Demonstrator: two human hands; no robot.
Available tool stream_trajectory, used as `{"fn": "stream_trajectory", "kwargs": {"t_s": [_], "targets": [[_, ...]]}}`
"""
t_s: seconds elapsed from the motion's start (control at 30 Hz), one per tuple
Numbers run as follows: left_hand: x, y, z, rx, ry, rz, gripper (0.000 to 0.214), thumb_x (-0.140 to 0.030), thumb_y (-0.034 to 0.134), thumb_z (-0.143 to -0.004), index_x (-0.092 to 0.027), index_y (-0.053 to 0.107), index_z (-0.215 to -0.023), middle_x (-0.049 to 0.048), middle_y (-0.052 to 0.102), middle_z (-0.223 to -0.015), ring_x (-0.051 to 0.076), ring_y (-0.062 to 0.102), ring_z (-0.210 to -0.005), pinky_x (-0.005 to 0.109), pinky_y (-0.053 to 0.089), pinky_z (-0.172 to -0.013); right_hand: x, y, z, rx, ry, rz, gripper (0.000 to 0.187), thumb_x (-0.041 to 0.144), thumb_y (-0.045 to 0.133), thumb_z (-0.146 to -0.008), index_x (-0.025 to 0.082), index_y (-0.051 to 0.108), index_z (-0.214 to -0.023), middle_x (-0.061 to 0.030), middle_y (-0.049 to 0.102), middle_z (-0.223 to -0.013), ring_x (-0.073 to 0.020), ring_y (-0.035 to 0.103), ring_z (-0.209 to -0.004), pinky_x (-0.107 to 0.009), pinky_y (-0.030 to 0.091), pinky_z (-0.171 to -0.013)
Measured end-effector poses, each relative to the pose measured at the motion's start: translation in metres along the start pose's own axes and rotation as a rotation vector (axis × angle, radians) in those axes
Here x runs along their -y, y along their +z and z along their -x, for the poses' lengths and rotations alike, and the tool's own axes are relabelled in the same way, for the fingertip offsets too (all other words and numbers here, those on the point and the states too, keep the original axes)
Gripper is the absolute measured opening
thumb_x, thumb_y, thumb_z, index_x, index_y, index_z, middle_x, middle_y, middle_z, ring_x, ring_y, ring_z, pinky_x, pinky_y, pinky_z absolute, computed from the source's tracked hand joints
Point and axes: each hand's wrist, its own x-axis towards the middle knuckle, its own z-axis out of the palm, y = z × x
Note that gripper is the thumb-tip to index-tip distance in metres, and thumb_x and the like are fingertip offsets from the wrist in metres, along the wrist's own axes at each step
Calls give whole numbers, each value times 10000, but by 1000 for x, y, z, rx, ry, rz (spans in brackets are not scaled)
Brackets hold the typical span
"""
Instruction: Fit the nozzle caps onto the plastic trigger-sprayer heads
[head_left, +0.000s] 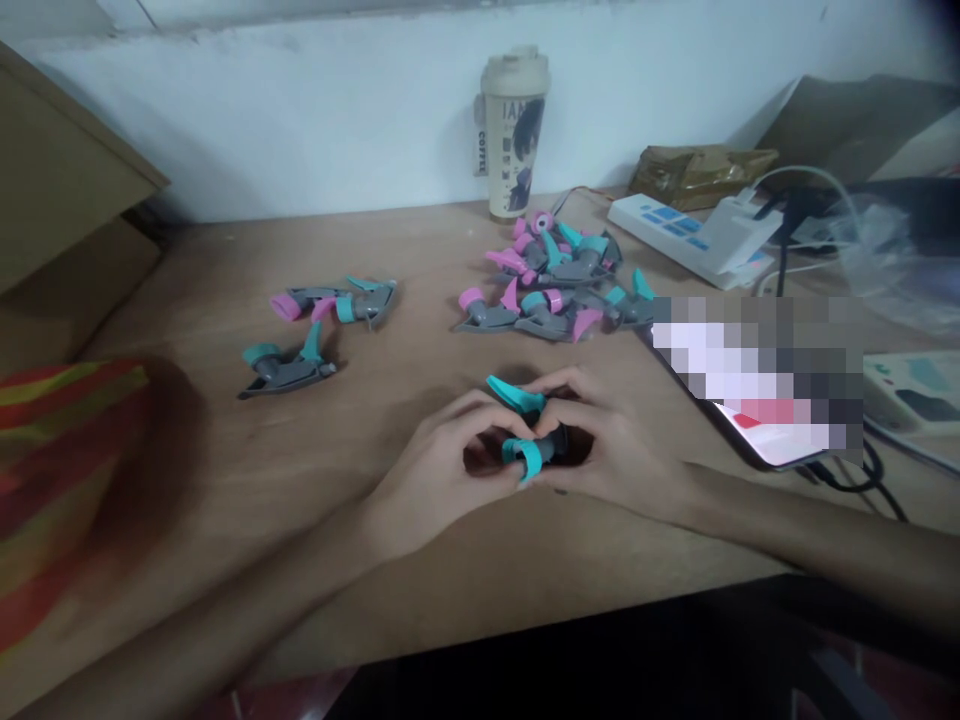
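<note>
My left hand [442, 455] and my right hand [607, 450] meet at the middle of the wooden table [420, 250], fingers curled. Together they grip a grey spray-nozzle head with teal trigger and teal collar [525, 440]. The teal trigger sticks up between the fingertips; the grey body is mostly hidden by my fingers. Behind my hands lies a pile of several spray heads [559, 285] in grey with pink or teal parts. Further left sit two separate ones: a pink-and-teal spray head [337, 300] and a teal spray head [289, 365].
A lidded coffee tumbler [514, 135] stands against the white wall. At the right are a white power strip [694, 235] with plug and cables, a brown packet [701, 170] and a phone [757, 400]. A cardboard box [60, 170] sits far left, striped cloth [60, 470] below it.
</note>
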Motion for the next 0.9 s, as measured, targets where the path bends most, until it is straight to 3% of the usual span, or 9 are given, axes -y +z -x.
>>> {"fn": "stream_trajectory", "kwargs": {"t_s": [0.3, 0.53, 0.73, 0.9], "targets": [[-10, 1, -7, -48, 35, -14, 231, -91, 588, -732, -215, 629, -922, 26, 575, -971, 124, 591, -791, 232, 520, -657, 1, 0, 1, -80, 43, 70, 184, 299, 714, -692, 219, 563, -759, -53, 516, -1088, -225, 544, -1021, -385, 470, -827], [-10, 11, -6, -235, 27, -136, 266, -46, 548, -699, -206, 576, -910, 7, 605, -897, 108, 602, -725, 208, 510, -609, 1, 1, -3, -140, 48, 136, 175, 187, 697, -658, 216, 558, -760, -58, 510, -1059, -236, 517, -1035, -413, 455, -852], [-7, 14, -6, -333, 71, -474, 61, -179, 567, -774, -210, 606, -808, -13, 641, -821, 114, 612, -698, 215, 481, -602, 1, -2, -5, -199, 40, 255, 132, 204, 670, -687, 210, 549, -738, -80, 517, -1045, -267, 501, -1025, -452, 443, -851], [-9, 17, -6, -368, 178, -727, 132, -173, 527, -815, -220, 637, -758, -26, 672, -768, 121, 613, -674, 238, 415, -555, 1, -1, -6, -214, 64, 298, 109, 226, 660, -695, 206, 565, -744, -88, 513, -1048, -279, 501, -1016, -457, 452, -817]]}}
